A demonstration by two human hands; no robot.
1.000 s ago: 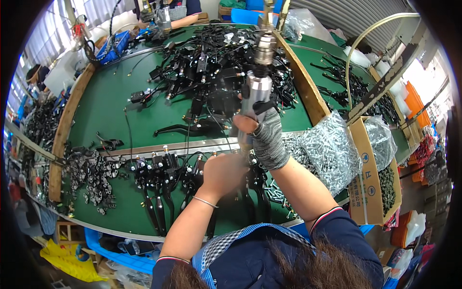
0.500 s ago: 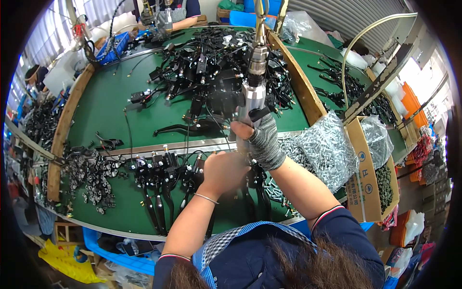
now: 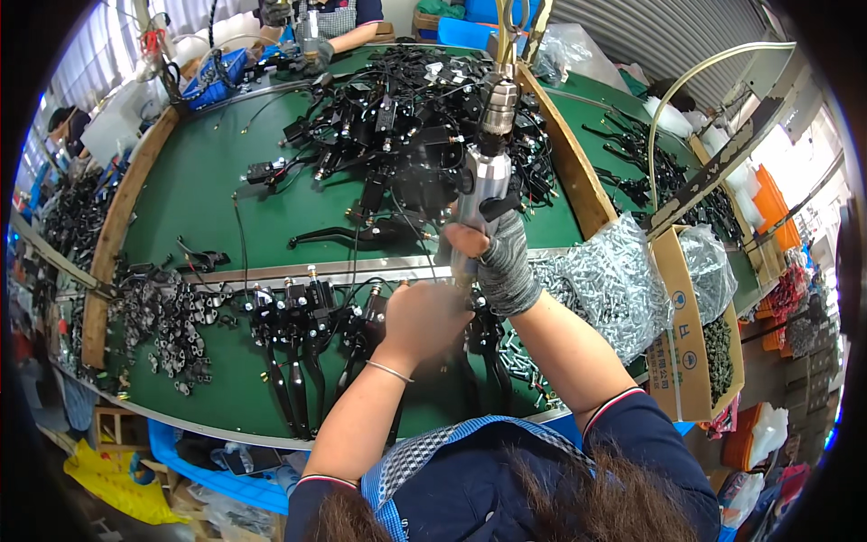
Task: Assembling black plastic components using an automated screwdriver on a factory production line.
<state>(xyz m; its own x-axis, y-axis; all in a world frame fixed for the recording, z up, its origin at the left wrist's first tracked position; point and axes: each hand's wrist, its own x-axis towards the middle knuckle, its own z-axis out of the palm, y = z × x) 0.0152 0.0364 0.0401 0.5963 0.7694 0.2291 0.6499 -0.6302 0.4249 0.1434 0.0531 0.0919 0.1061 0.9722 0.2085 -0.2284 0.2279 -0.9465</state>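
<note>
My right hand (image 3: 502, 262), in a grey knit glove with bare fingertips, grips a silver air screwdriver (image 3: 486, 176) hanging from above. Its tip points down at the place where my left hand (image 3: 423, 318) is closed. That hand is bare and blurred, and what its fingers hold is hidden. Black brake lever assemblies (image 3: 293, 339) stand in a row along the near strip of the green table, handles toward me, on both sides of my left hand. Just beyond the metal rail lies another black lever (image 3: 348, 237).
Beyond is a large heap of black lever assemblies (image 3: 397, 117). Small clamps (image 3: 176, 330) lie at left. A bag of silver screws (image 3: 619, 289) and a cardboard box (image 3: 679, 348) stand at right. Wooden rails (image 3: 569, 149) flank the table; a co-worker's arm (image 3: 354, 38) shows across it.
The air screwdriver leans slightly more to the right at its top. My left hand stays in nearly the same place, and the whole view has shifted a little.
</note>
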